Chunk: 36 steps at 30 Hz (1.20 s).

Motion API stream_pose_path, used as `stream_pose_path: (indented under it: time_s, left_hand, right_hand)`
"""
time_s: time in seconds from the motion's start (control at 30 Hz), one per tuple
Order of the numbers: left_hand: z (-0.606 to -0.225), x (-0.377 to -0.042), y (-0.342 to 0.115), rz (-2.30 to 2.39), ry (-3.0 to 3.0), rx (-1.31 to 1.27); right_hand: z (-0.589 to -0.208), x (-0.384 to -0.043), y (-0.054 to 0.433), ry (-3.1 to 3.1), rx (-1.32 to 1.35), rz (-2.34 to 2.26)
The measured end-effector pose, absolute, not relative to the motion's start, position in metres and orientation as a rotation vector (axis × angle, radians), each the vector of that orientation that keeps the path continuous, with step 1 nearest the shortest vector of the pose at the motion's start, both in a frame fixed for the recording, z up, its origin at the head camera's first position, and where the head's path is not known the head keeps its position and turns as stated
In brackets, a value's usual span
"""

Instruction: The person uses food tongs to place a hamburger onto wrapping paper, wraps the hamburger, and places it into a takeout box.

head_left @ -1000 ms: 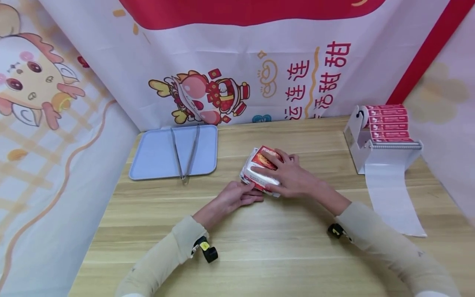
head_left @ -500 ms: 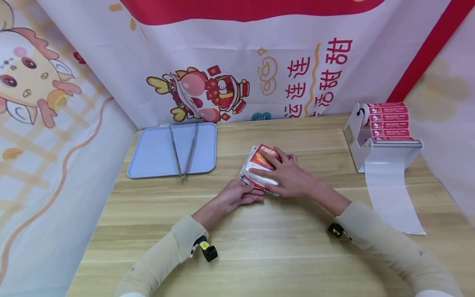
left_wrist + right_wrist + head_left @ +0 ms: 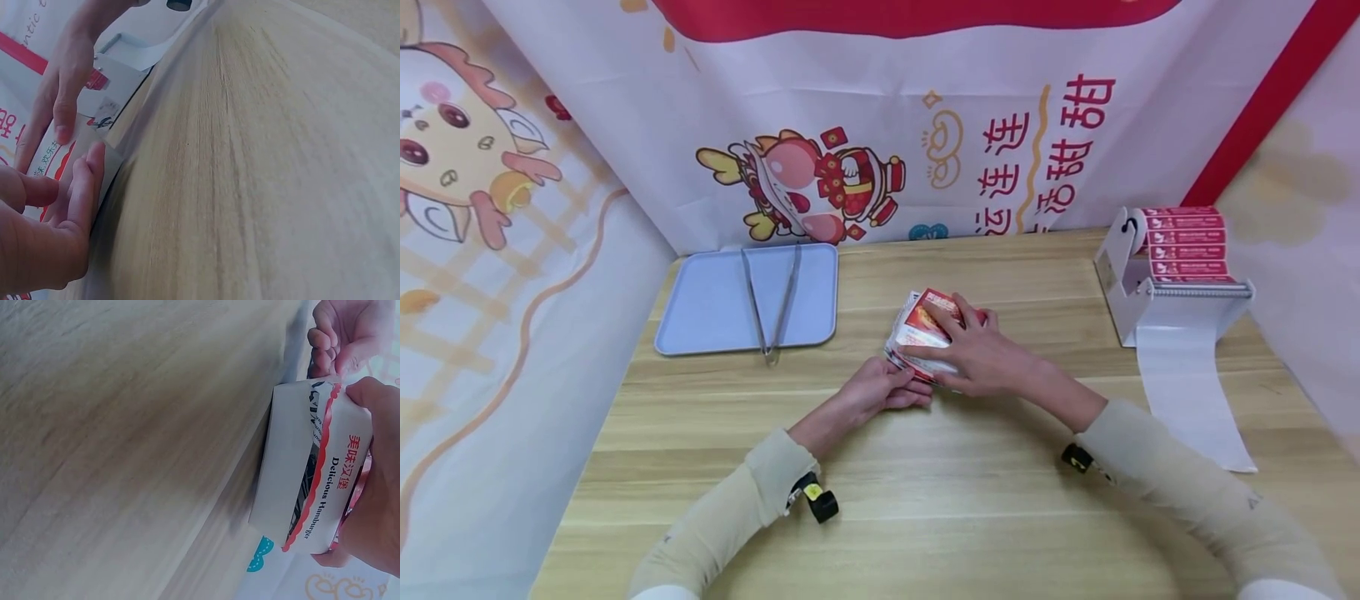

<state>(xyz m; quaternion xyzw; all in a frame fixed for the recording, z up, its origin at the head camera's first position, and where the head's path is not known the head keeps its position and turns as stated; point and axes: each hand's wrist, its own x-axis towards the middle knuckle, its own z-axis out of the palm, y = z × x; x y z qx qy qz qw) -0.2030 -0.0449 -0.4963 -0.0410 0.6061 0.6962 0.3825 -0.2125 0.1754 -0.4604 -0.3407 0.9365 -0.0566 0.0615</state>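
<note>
A red and white paper hamburger box [image 3: 917, 333] stands on the wooden table between both hands. Its side in the right wrist view reads "Delicious Hamburger". Through a gap below the scalloped red edge of the lid [image 3: 337, 469], black and white printed wrapper [image 3: 317, 403] shows. My right hand [image 3: 988, 354] lies over the top with its fingers spread and mostly straight, pressing the lid, the thumb on the front edge. My left hand [image 3: 876, 387] pinches the front left corner with its thumb and fingers. The right hand hides much of the lid.
To the left, a blue tray [image 3: 707, 304] carries metal tongs [image 3: 760, 321] whose joined end sticks out over its front rim. A label dispenser [image 3: 1150, 292] with a red label roll stands at the right, a white backing strip [image 3: 1195, 408] hanging forward. A printed curtain [image 3: 865, 92] backs the table.
The right fingers have shifted a little to the left across the lid, and its front edge sits slightly lower. Both hands otherwise stay at the box. The head view has moved slightly.
</note>
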Motion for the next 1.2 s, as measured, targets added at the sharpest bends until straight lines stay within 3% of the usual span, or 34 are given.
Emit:
stream_pose_path:
  time_s: [1.2]
  left_hand:
    - [-0.493,-0.205,-0.034,1.762,1.41,-0.217]
  right_hand:
    - [-0.463,-0.213,0.173,2.838,-0.988,-0.218]
